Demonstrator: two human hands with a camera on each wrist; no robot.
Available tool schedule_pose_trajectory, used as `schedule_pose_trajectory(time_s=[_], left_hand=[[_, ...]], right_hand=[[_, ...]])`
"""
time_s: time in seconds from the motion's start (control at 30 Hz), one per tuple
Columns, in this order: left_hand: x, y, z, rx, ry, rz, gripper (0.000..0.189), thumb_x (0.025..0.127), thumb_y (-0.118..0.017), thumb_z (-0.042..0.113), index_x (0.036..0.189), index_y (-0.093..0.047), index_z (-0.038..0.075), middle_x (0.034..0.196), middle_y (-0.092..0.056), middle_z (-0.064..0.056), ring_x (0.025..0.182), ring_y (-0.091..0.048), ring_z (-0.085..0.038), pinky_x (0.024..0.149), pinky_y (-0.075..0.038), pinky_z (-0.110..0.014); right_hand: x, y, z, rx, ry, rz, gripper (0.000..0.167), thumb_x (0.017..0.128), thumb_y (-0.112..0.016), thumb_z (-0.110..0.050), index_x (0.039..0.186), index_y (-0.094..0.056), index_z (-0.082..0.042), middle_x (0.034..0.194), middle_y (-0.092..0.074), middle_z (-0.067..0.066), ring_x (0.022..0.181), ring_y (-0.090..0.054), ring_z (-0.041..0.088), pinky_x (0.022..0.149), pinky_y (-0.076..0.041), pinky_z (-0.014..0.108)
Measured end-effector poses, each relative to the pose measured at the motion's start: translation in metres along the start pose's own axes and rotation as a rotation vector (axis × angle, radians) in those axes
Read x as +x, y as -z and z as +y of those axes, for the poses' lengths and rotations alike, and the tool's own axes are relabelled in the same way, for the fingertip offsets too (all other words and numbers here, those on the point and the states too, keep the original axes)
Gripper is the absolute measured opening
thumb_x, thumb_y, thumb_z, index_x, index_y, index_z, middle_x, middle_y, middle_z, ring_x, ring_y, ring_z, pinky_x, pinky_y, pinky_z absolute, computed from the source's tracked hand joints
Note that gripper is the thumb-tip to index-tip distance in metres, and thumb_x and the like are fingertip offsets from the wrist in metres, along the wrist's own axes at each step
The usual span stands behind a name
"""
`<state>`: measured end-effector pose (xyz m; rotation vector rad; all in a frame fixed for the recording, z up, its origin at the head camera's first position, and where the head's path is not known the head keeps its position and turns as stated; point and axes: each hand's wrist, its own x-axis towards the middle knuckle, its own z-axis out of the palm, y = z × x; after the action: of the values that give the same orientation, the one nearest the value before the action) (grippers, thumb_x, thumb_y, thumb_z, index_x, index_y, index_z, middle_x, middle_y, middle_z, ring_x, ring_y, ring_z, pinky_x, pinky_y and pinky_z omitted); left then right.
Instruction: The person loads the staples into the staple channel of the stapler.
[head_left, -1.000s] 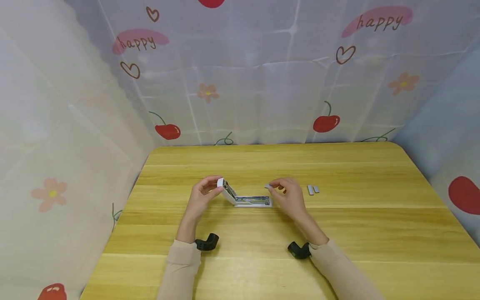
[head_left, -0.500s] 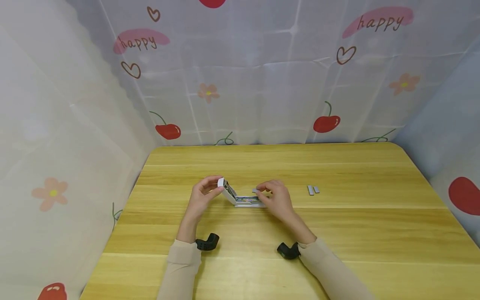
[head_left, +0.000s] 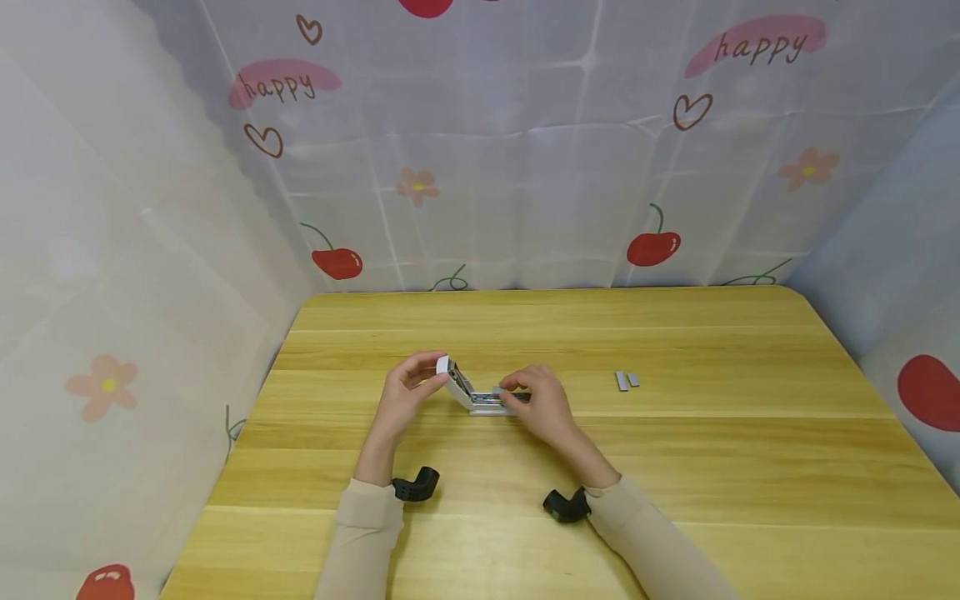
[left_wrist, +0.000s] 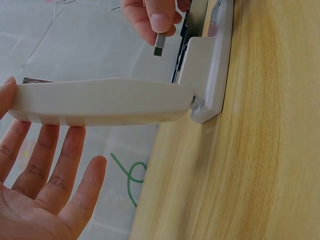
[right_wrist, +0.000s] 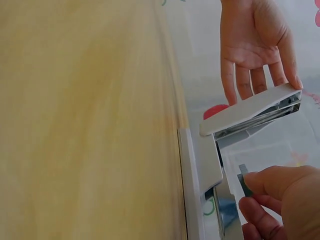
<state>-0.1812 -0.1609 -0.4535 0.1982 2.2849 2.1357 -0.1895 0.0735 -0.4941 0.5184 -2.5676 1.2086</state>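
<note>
A white stapler lies on the table with its top arm swung up toward the left, its metal staple channel exposed. My left hand holds the raised end, thumb on one side and fingertips along the other, as the left wrist view shows on the white arm. Between thumb and fingers my right hand pinches a short grey strip of staples. That strip is just above the open channel, near the hinge, and its lower end sticks out below the fingertips.
Two more grey staple strips lie side by side on the wooden table, right of the right hand. A printed curtain hangs behind the table's far edge. Each wrist wears a black camera.
My right hand has moved left and slightly down with the staple strip, from beyond the stapler's right end to over its channel. The left hand keeps holding the raised arm.
</note>
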Motion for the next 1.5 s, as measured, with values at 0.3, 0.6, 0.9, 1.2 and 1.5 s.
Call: schedule_pose_trajectory(time_s=[0.3, 0.6, 0.9, 1.2, 1.5], left_hand=[[0.0006, -0.0004, -0.0005, -0.005, 0.005, 0.002, 0.036, 0.091, -0.068, 0.005, 0.125, -0.060, -0.002, 0.127, -0.058, -0.017, 0.107, -0.057, -0.019, 0.088, -0.051, -0.020], [-0.0004, -0.0005, 0.0011, -0.005, 0.006, 0.004, 0.035, 0.091, -0.067, 0.004, 0.124, -0.061, -0.002, 0.126, -0.058, -0.017, 0.107, -0.057, -0.019, 0.087, -0.051, -0.020], [-0.0002, -0.0002, -0.0003, -0.025, 0.000, -0.005, 0.036, 0.090, -0.068, 0.005, 0.125, -0.061, -0.002, 0.125, -0.059, -0.014, 0.105, -0.057, -0.018, 0.086, -0.052, -0.021], [-0.0007, -0.0001, -0.0002, -0.034, 0.002, -0.004, 0.034, 0.090, -0.068, 0.004, 0.124, -0.061, -0.002, 0.123, -0.059, -0.013, 0.105, -0.057, -0.019, 0.085, -0.053, -0.022], [-0.0006, 0.0006, -0.0001, -0.042, 0.001, -0.010, 0.036, 0.090, -0.068, 0.005, 0.125, -0.061, -0.002, 0.123, -0.059, -0.011, 0.104, -0.057, -0.018, 0.085, -0.053, -0.021]], right_hand=[[-0.0015, -0.0046, 0.0000, -0.008, 0.023, -0.015, 0.007, 0.082, -0.078, -0.010, 0.089, -0.077, -0.010, 0.085, -0.071, 0.001, 0.084, -0.055, 0.020, 0.072, -0.043, 0.032], [-0.0029, -0.0047, -0.0009, -0.016, 0.044, -0.011, 0.008, 0.082, -0.078, -0.011, 0.090, -0.076, -0.009, 0.086, -0.070, 0.001, 0.084, -0.053, 0.019, 0.073, -0.044, 0.033], [-0.0031, -0.0070, 0.0008, -0.055, 0.073, -0.010, 0.009, 0.080, -0.079, -0.011, 0.089, -0.076, -0.010, 0.086, -0.067, 0.001, 0.083, -0.051, 0.019, 0.073, -0.043, 0.033], [-0.0029, -0.0079, 0.0018, -0.072, 0.067, -0.034, 0.008, 0.082, -0.078, -0.010, 0.090, -0.076, -0.010, 0.087, -0.066, 0.001, 0.083, -0.051, 0.018, 0.073, -0.044, 0.033], [-0.0032, -0.0077, 0.0006, -0.078, 0.072, -0.040, 0.008, 0.082, -0.078, -0.010, 0.090, -0.076, -0.010, 0.087, -0.065, 0.001, 0.083, -0.051, 0.017, 0.072, -0.044, 0.031]])
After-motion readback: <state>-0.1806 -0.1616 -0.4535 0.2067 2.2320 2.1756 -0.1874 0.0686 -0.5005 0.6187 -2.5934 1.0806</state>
